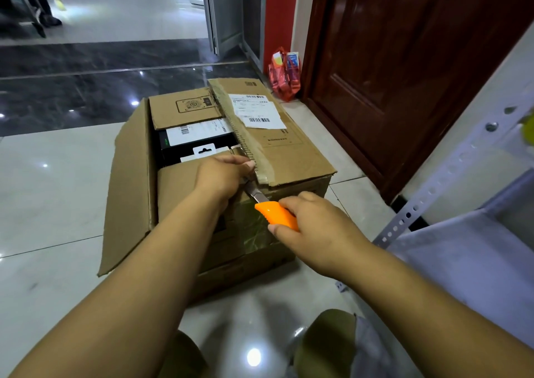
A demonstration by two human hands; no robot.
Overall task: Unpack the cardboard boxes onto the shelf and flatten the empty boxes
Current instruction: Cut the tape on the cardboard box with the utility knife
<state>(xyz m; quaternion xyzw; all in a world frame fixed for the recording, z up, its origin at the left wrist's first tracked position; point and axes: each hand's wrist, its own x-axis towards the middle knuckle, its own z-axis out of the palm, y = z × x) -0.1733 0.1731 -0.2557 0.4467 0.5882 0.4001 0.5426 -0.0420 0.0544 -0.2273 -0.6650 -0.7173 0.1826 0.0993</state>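
A large cardboard box (291,158) stands on the tiled floor, its left flap folded out and its right flap with a shipping label still lying over the top. Inside lie a black and white product box (196,137) and a smaller brown carton (185,108). My left hand (222,175) rests on the near inner flap, fingers at the taped edge of the right flap. My right hand (315,224) grips an orange utility knife (276,214), its blade pointing under that taped edge at the near side of the box.
A grey metal shelf (462,250) with a perforated upright stands at the right. A dark wooden door (404,74) is behind the box, with a red plastic bag (284,74) beside it. A person's legs (43,4) show far back left.
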